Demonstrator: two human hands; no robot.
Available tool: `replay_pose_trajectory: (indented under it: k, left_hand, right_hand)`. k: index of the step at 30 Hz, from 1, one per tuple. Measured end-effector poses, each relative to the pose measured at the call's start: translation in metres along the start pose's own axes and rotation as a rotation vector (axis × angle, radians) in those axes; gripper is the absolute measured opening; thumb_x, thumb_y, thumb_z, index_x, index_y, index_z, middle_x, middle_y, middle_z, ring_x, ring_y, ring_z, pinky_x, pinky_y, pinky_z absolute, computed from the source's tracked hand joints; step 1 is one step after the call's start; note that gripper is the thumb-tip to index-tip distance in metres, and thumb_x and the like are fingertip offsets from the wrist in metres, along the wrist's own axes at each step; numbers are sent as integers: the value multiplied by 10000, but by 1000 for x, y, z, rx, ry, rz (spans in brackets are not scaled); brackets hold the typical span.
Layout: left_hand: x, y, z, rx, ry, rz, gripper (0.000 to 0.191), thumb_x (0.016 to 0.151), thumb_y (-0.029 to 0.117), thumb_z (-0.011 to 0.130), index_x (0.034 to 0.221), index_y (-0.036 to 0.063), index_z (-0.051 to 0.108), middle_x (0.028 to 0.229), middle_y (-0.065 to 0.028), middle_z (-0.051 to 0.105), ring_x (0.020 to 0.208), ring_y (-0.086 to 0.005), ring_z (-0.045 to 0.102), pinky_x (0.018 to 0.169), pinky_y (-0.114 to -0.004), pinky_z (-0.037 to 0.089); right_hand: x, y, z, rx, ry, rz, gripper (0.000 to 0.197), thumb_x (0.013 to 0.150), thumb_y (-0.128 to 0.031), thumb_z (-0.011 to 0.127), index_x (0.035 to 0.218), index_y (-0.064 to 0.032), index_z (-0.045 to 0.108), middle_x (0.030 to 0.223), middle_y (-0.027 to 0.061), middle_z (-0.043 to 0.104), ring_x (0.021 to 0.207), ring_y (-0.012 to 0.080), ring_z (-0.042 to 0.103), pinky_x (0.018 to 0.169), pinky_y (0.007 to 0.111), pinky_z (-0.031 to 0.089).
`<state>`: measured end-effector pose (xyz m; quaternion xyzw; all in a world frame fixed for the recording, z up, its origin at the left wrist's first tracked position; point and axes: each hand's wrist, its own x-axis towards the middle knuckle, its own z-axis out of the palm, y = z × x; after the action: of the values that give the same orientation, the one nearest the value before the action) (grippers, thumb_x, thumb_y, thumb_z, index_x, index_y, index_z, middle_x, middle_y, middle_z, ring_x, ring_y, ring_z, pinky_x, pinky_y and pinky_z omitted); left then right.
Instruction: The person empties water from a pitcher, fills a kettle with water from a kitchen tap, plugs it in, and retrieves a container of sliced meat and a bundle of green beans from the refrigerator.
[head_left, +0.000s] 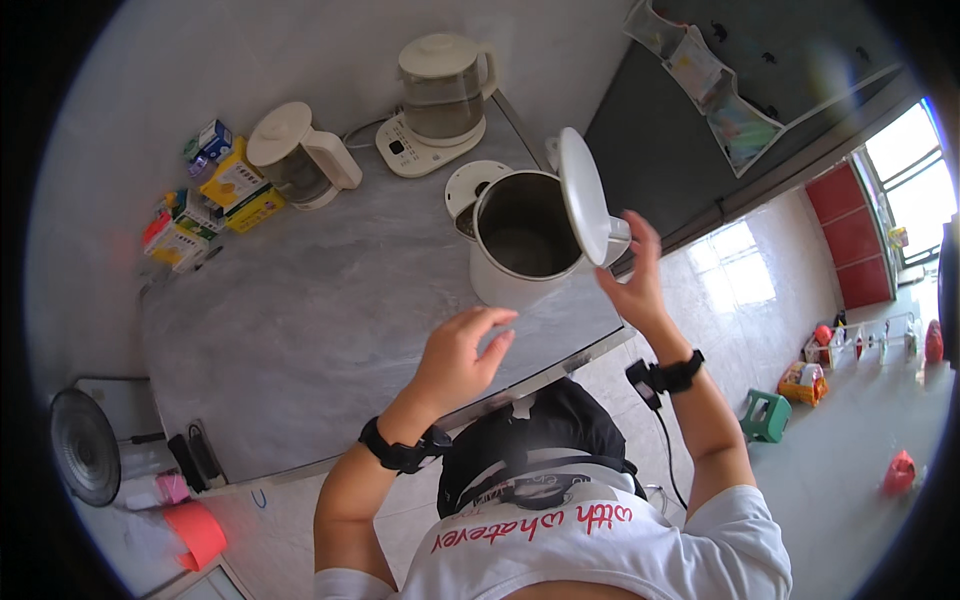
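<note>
A white electric kettle (517, 289) with a dark metal inside stands near the right end of the grey marbled counter (300, 322). Its round white lid (585, 195) is raised at the handle side. My right hand (637, 281) is beside the kettle's handle, fingers apart; whether a finger touches the handle cannot be told. In front of the kettle, my left hand (469, 356) hovers over the counter's near edge with thumb and fingers apart, holding nothing. Behind the kettle lies a round white base or lid (469, 180), partly hidden.
A glass kettle (442, 97) sits on its white control base (412, 154) against the wall, with a second glass kettle (300, 169) to its left. Small boxes (232, 180) stand farther left. A fan (86, 446) is at the lower left, a green stool (766, 416) on the floor.
</note>
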<state>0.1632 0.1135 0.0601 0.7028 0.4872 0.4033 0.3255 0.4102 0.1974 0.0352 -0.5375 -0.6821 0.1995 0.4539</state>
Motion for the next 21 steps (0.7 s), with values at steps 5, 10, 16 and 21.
replay_pose_trajectory:
  k: [5,10,16,21]
  left_hand:
    - [-7,29,52,39,-84,-31,182,794,71,616,970,24,615,899,-121,642,823,-252,628,716,-309,485]
    - [-2,78,108,80,-60,-103,173,797,102,598,960,47,606,882,-126,631,792,-305,609,695,-359,487]
    - [34,140,239,35,-158,84,187,767,108,625,941,42,609,878,-130,626,805,-310,604,706,-369,483]
    - [70,179,360,-78,-465,183,222,779,148,616,980,56,599,897,-129,611,848,-313,593,753,-394,473]
  right_hand:
    - [30,28,8,244,-201,208,366,630,-82,688,963,-20,550,803,123,620,773,225,611,719,331,473]
    - [5,24,-38,350,-129,178,229,662,-41,663,863,2,563,729,16,581,707,73,518,635,241,442]
    - [-24,80,-220,457,27,303,171,680,-4,628,835,-13,558,713,4,570,677,75,533,607,225,430]
    - [-80,142,-347,151,222,394,154,692,-16,636,817,-13,546,704,0,534,679,72,492,629,219,403]
